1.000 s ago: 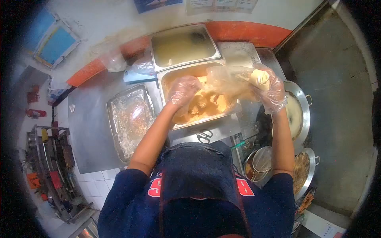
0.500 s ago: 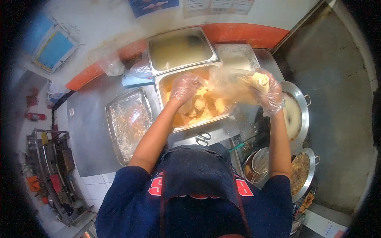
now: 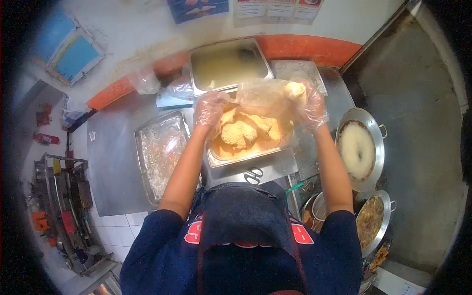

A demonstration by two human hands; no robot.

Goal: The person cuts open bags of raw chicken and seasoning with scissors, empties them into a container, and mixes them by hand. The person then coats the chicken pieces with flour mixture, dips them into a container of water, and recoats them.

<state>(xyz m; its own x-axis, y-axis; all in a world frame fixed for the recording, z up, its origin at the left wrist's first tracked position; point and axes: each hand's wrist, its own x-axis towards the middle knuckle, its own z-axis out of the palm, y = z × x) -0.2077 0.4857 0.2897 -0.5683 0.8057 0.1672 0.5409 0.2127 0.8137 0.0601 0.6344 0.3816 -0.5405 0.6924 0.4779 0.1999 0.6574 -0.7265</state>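
A clear plastic bag (image 3: 260, 94) dusted with flour stretches between my gloved hands above a steel pan (image 3: 255, 158) of yellowish flour. My left hand (image 3: 211, 110) is closed on the bag's left end at the pan's left rim. At the right rim my right hand (image 3: 312, 105) grips the other end, with a pale floured lump (image 3: 296, 92) at its fingers. Whether that lump is inside the bag I cannot tell. Below the bag, flour-coated pieces, probably chicken (image 3: 238, 134), lie in the flour.
Behind stands a pan of cloudy yellowish liquid (image 3: 226, 66). A wet, flour-streaked tray (image 3: 160, 152) is at the left. Black-handled scissors (image 3: 253, 175) lie in front. Two wide pans, one with pale foaming oil (image 3: 358, 150) and one with brown oil (image 3: 371, 223), are at the right.
Both hands have moved left, and the bag has come with them over the back of the flour pan. More of the coated pieces now shows below it. The view has shifted slightly.
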